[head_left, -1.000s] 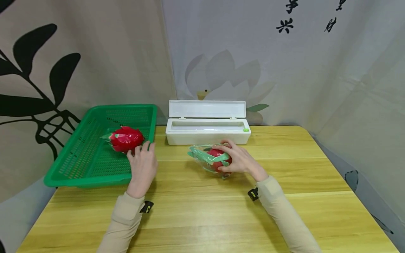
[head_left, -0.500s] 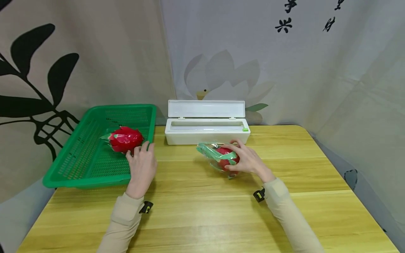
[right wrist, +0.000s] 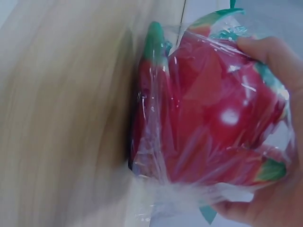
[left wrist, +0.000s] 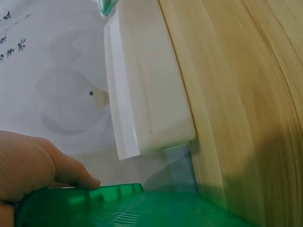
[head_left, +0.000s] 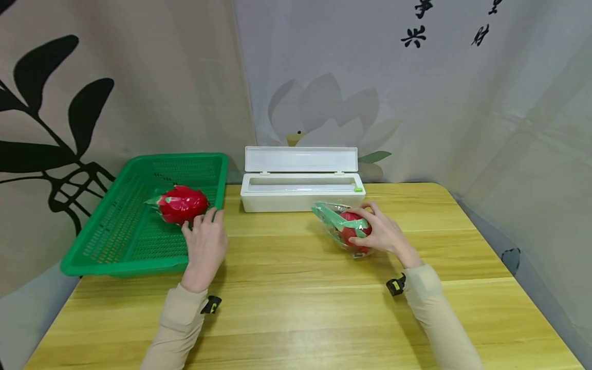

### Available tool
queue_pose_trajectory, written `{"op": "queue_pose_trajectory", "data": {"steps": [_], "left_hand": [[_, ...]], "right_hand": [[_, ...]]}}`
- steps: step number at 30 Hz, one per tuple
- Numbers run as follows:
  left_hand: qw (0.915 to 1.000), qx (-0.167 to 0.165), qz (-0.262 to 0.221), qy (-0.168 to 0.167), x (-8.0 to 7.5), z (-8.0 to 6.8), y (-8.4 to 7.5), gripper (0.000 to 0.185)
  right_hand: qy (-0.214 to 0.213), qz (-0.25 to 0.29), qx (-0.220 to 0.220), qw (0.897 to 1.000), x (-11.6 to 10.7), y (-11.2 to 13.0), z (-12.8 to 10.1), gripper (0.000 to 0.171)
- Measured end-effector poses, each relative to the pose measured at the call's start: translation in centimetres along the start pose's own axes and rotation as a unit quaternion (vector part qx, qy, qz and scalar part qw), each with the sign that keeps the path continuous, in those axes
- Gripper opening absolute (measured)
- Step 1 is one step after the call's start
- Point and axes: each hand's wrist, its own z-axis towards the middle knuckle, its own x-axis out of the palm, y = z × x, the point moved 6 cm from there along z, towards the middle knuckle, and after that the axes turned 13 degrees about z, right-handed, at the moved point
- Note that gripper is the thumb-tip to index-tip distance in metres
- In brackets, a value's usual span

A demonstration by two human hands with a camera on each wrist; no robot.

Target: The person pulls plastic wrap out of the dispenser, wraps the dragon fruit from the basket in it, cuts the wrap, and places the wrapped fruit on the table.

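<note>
My right hand (head_left: 380, 232) grips a red dragon fruit wrapped in clear film (head_left: 346, 226) on the wooden table, just in front of the right end of the white film dispenser box (head_left: 301, 191). In the right wrist view the wrapped fruit (right wrist: 208, 123) fills the frame, with my fingers (right wrist: 279, 61) curled round it. My left hand (head_left: 205, 240) rests on the rim of the green basket (head_left: 97, 246), fingertips beside an unwrapped red dragon fruit (head_left: 181, 203) that lies inside it. The left wrist view shows my fingers (left wrist: 42, 163) over the green basket's rim (left wrist: 118, 194).
The dispenser box's lid (head_left: 301, 159) stands open against the curtain backdrop. The green basket overhangs the table's left edge. The wooden table (head_left: 296, 313) stretches bare toward me, and its right edge (head_left: 485, 231) lies near the curtain.
My right hand has slid the wrapped dragon fruit rightward along the table, from the centre to the box's right end. My left hand has stayed at the basket's rim.
</note>
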Motion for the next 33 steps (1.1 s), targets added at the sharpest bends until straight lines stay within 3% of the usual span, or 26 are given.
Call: {"op": "queue_pose_trajectory", "data": {"steps": [20,33], "left_hand": [[1.0000,0.003,-0.002,-0.007,-0.3,-0.1,0.2,0.027],[1.0000,0.003,0.001,0.001,-0.4,-0.3,0.7,0.029]], "right_hand": [[-0.038,-0.014,0.097,0.994,-4.7,-6.3,-3.3,0.071],[-0.079,-0.007,0.164,0.983,-7.4,-10.2,-5.2,0.077]]}}
